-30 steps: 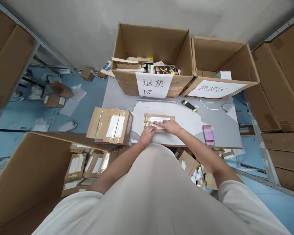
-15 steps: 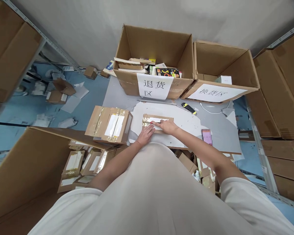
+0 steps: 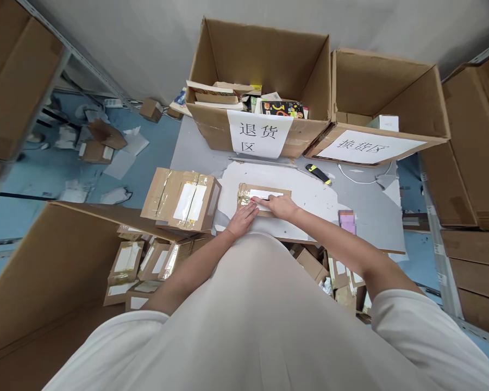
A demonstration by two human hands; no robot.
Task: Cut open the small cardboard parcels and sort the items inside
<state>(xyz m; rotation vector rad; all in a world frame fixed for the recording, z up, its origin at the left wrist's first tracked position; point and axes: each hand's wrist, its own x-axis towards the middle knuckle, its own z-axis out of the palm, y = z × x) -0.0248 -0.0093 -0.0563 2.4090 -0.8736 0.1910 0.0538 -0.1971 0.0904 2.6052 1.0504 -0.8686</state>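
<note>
A small cardboard box (image 3: 283, 194) with a white label and shiny tape at its left end lies on the white sheet in front of me. My left hand (image 3: 243, 218) rests on the box's front left edge, fingers stretched out flat. On the box top, my right hand (image 3: 281, 206) points its index finger leftward to the tape, with its other fingers curled. A speck of red shows at that fingertip and a thin dark line runs under the finger. What the curled fingers hold, if anything, is too small to name.
Two taped boxes (image 3: 183, 200) stand left. A yellow-black utility knife (image 3: 318, 174) and a pink object (image 3: 348, 221) lie right. Behind are a large carton (image 3: 212, 130) of books and a second carton (image 3: 426, 127). A carton (image 3: 32, 271) of parcels sits lower left.
My view has shifted slightly, so the cartons sit higher in the picture. Both hands stay on the small box, with only slight movement of the right finger.
</note>
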